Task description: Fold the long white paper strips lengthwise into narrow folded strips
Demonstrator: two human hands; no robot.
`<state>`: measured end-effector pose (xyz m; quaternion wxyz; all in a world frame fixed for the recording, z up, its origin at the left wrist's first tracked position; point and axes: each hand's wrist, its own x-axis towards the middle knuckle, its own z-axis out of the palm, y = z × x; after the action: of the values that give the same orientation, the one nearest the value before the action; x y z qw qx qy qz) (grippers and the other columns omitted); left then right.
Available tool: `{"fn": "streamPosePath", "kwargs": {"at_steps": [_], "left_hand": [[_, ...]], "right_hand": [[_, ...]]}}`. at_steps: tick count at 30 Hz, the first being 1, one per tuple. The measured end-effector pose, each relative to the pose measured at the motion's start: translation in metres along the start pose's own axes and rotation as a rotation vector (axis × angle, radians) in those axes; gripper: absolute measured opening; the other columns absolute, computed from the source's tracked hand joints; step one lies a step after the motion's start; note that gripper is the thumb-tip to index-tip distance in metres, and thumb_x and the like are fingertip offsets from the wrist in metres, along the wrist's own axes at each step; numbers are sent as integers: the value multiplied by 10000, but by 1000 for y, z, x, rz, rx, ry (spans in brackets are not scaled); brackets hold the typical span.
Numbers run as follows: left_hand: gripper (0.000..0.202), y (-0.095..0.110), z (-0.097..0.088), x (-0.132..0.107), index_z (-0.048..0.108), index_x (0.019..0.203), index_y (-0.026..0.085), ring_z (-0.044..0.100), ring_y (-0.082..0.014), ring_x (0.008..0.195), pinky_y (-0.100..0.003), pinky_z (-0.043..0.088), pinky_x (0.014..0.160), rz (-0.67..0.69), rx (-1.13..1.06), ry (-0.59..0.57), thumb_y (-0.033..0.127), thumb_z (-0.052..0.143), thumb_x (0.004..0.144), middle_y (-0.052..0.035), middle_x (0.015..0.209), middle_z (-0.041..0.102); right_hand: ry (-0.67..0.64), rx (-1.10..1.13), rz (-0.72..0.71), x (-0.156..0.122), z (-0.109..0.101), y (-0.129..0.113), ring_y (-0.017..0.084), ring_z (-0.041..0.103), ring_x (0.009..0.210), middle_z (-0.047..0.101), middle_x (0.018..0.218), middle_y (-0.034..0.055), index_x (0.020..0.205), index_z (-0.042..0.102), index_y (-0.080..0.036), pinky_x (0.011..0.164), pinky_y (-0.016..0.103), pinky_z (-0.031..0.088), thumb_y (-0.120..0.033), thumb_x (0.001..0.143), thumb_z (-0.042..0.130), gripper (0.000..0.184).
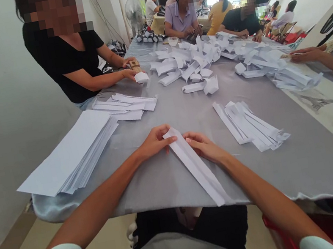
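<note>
A long folded strip of white paper (198,171) slants across the table edge in front of me, its lower end towards my lap. My left hand (156,141) pinches the far end, thumb on top and fingers beneath. Along the right edge, near that same end, my right hand (205,147) grips the strip with bent fingers, some hidden behind the paper. To the left lies a stack of flat white sheets (71,152). A pile of folded paper strips (248,125) rests to the right of my hands.
More white paper pieces (126,106) lie beyond the stack. A large heap of folded paper (194,61) covers the far middle of the grey tablecloth (181,190). Across the left corner, a person in black (68,60) holds a small block and paper. Other people sit around.
</note>
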<state>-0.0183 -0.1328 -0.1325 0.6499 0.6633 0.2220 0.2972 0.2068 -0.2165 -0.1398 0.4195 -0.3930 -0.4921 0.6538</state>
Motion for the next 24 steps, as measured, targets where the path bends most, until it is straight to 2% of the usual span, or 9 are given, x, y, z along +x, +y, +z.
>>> {"fn": "streamPosePath", "kwargs": {"at_steps": [4, 12, 18, 24], "left_hand": [[369, 0, 6, 1, 604, 1049, 165, 670, -149, 712, -208, 542, 508, -12, -9, -6, 453, 789, 909, -22, 857, 684], [582, -6, 13, 2, 511, 1297, 206, 697, -150, 733, -204, 535, 523, -32, -10, 36, 428, 833, 866, -24, 969, 681], [613, -8, 17, -1, 482, 1325, 242, 729, -166, 903, -274, 607, 776, -5, -3, 40, 351, 858, 853, -12, 1010, 654], [611, -8, 24, -3, 482, 1288, 251, 729, -174, 904, -274, 595, 754, 8, 24, 88, 399, 870, 840, -29, 1054, 665]], "right_hand": [[0, -24, 2, -2, 7, -1, 154, 606, 789, 662, 979, 24, 1059, 692, -255, 547, 233, 484, -587, 903, 770, 375], [22, 29, 25, 1, 7, 3, 164, 665, 758, 706, 893, 20, 1050, 604, -256, 603, 262, 544, -644, 940, 695, 413], [62, 24, 44, 1, 8, 2, 160, 661, 703, 699, 833, -4, 1098, 594, -263, 589, 265, 534, -657, 903, 731, 460], [130, -3, 50, 1, 12, 2, 160, 659, 714, 699, 844, -15, 1121, 617, -272, 619, 272, 525, -626, 859, 793, 475]]}}
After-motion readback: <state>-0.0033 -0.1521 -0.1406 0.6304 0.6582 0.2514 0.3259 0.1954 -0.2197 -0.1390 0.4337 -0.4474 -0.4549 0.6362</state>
